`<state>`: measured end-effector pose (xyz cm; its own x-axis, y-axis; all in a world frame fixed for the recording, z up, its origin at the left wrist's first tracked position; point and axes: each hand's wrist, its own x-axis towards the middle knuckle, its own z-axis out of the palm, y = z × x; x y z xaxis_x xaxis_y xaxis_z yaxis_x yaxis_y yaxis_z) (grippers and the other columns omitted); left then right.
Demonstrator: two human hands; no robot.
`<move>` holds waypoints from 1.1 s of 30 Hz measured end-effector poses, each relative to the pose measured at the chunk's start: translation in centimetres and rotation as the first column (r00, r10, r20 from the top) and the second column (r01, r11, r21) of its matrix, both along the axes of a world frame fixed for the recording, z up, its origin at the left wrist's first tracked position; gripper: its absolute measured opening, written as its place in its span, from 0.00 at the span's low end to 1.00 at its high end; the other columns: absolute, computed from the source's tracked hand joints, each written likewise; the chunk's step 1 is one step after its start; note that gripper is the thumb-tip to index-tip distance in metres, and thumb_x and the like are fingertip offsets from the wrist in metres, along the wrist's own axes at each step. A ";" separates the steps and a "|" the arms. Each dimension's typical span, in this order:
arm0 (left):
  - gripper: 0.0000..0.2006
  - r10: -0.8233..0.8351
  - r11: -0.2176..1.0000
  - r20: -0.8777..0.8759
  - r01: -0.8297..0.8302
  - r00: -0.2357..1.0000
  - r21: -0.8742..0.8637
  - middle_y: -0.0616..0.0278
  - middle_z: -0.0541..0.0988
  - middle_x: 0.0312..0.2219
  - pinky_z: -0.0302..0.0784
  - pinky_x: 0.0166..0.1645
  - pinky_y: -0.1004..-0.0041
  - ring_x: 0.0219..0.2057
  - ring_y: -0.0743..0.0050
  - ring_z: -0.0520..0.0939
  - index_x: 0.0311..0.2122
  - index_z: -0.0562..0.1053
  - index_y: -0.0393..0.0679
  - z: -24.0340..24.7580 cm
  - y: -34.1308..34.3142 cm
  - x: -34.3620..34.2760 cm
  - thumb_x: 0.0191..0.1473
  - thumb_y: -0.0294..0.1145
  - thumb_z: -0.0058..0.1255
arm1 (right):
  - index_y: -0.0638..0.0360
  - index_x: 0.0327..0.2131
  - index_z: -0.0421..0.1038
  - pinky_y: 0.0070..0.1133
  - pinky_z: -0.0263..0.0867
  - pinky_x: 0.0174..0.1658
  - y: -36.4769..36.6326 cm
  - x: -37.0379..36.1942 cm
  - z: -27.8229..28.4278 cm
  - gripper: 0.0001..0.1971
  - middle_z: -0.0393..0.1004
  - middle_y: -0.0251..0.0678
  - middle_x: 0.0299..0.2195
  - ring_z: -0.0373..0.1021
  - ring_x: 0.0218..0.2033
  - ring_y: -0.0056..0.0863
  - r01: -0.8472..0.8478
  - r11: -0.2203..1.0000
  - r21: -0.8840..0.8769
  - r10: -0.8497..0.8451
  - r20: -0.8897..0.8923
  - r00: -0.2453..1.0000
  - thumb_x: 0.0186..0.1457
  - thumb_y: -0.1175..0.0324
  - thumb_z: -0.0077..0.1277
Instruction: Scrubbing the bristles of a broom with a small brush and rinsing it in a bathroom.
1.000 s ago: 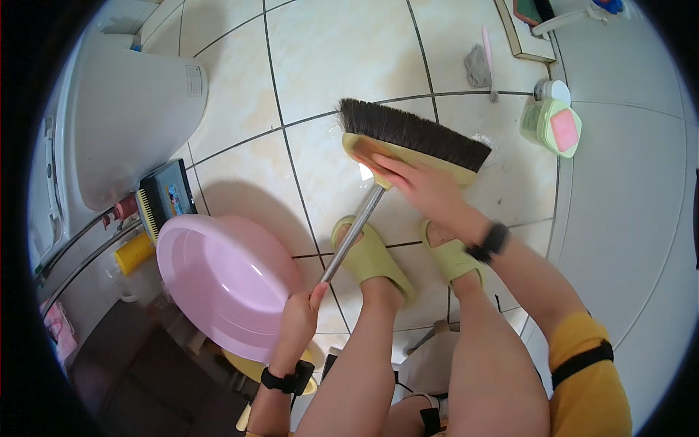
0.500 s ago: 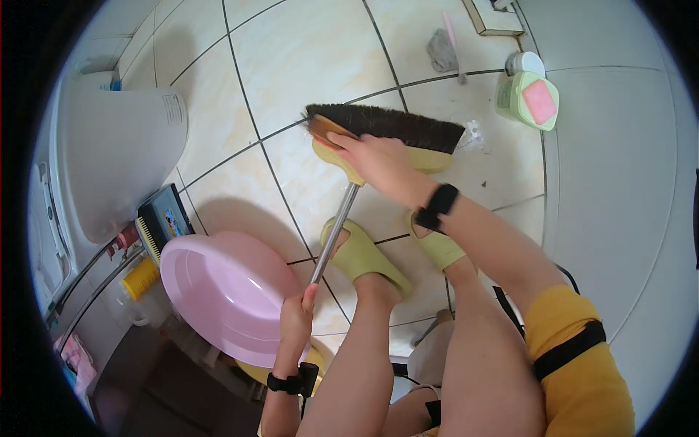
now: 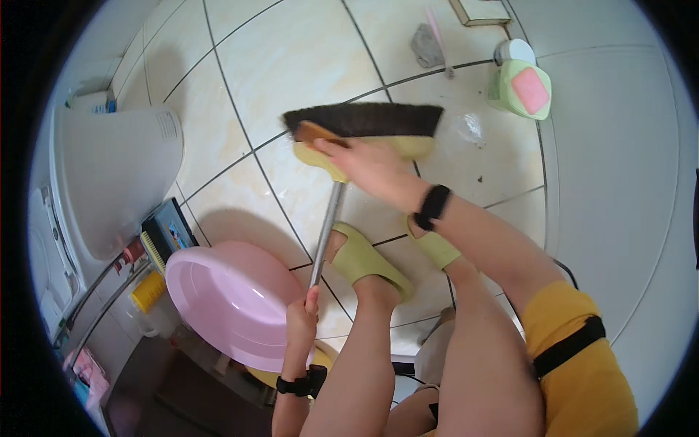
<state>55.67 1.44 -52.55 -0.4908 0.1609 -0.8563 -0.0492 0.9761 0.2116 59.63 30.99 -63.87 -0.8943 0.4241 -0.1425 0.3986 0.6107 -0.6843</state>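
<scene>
A broom [image 3: 393,120] with dark bristles, a yellow head and a metal handle is held with its head over the tiled floor, bristles facing away from me. My left hand [image 3: 302,320] is closed around the handle beside the pink basin. In my right hand [image 3: 378,171] is a brown wooden-backed brush [image 3: 313,134], held at the left end of the broom's bristles. Its underside is mostly hidden. The right palm and fingers lie over the broom's yellow head.
The pink basin [image 3: 218,328] stands at my left, near a white appliance [image 3: 138,175] and a boxed item [image 3: 171,226]. Clear plastic [image 3: 470,127] and dark specks lie right of the broom. Farther right are a green container [image 3: 502,95] and a grey cloth [image 3: 427,47]. My slippered feet are below.
The broom head has shifted a little left, along with my right hand and the brush. My left hand still grips the handle. The whole view has shifted slightly.
</scene>
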 end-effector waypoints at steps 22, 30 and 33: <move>0.29 0.295 0.952 0.050 -0.298 0.954 0.065 0.74 0.58 0.10 0.49 0.15 0.77 0.11 0.86 0.57 0.13 0.59 0.46 -0.5 1.9 0.1 0.58 0.56 0.42 | 0.28 0.60 0.51 0.36 0.67 0.25 6.5 8.6 0.2 0.27 0.69 0.40 0.30 0.71 0.23 0.40 0.211 0.942 0.263 -0.293 0.331 0.897 0.58 0.63 0.42; 0.29 0.295 0.951 0.072 -0.300 0.953 0.071 0.75 0.57 0.09 0.47 0.14 0.78 0.09 0.86 0.56 0.13 0.59 0.47 -0.7 1.7 -0.3 0.58 0.57 0.41 | 0.28 0.56 0.59 0.31 0.65 0.20 4.4 9.8 -0.7 0.21 0.68 0.35 0.22 0.69 0.18 0.37 0.266 0.886 0.380 -0.336 0.129 0.933 0.59 0.55 0.43; 0.29 0.303 0.943 0.125 -0.317 0.945 0.104 0.75 0.57 0.09 0.47 0.13 0.78 0.09 0.86 0.56 0.13 0.58 0.47 -1.6 2.0 -0.5 0.59 0.57 0.40 | 0.27 0.55 0.61 0.31 0.65 0.20 7.5 8.9 -0.9 0.21 0.69 0.35 0.22 0.68 0.18 0.36 0.333 0.844 0.420 -0.412 0.114 0.904 0.57 0.55 0.45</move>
